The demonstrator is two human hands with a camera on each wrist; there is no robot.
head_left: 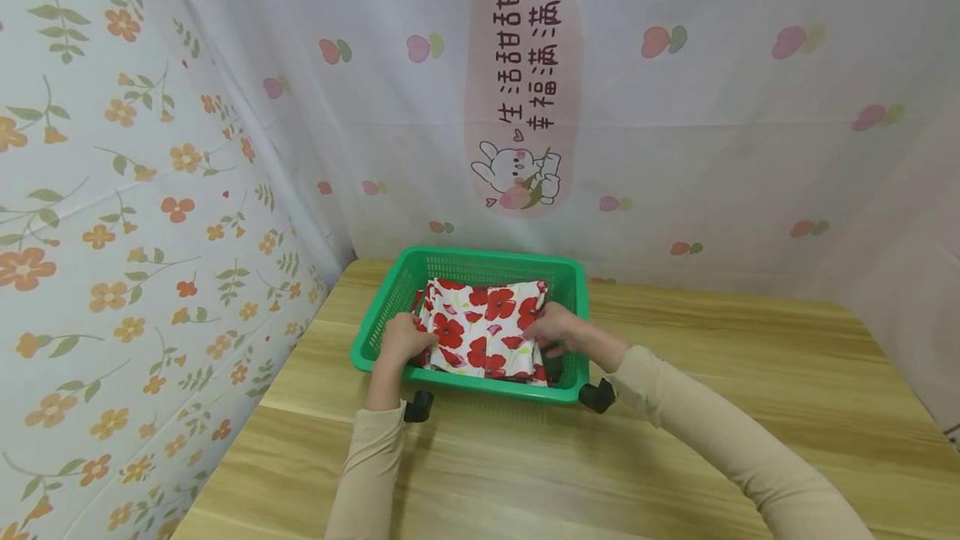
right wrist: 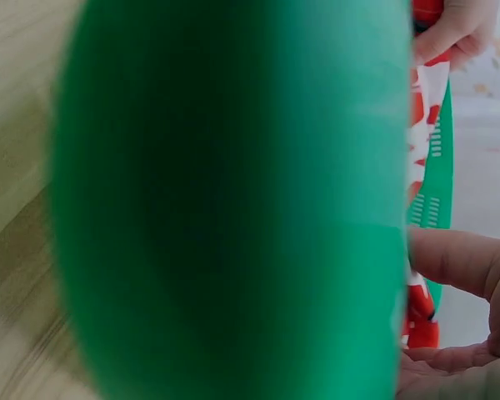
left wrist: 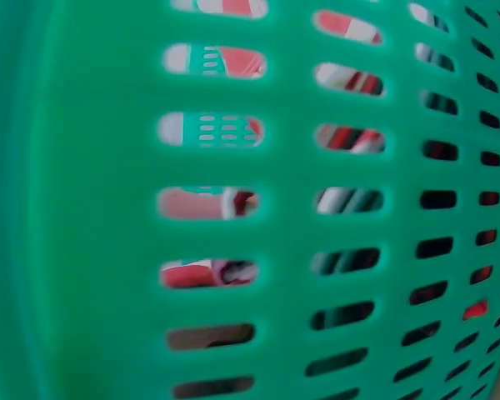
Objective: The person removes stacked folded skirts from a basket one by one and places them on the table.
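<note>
A folded white cloth with red poppies [head_left: 487,327] lies in a green plastic basket [head_left: 487,388]. My left hand [head_left: 402,338] grips its left edge, the fingertips partly hidden by the fabric. At the opposite side my right hand [head_left: 558,327] holds the right edge, thumb on top and fingers lower down. In the right wrist view, the right hand [right wrist: 475,283] shows thumb and fingers around the cloth's edge, partly behind the blurred basket rim [right wrist: 233,200]. The left hand [right wrist: 458,33] pinches the far end there. The left wrist view is filled by the slotted basket wall [left wrist: 283,167].
The basket stands on a wood-grain table [head_left: 712,407], near its back edge. A printed white curtain [head_left: 712,123] hangs behind, and a floral curtain [head_left: 150,273] runs along the left. Darker red fabric shows under the poppy cloth.
</note>
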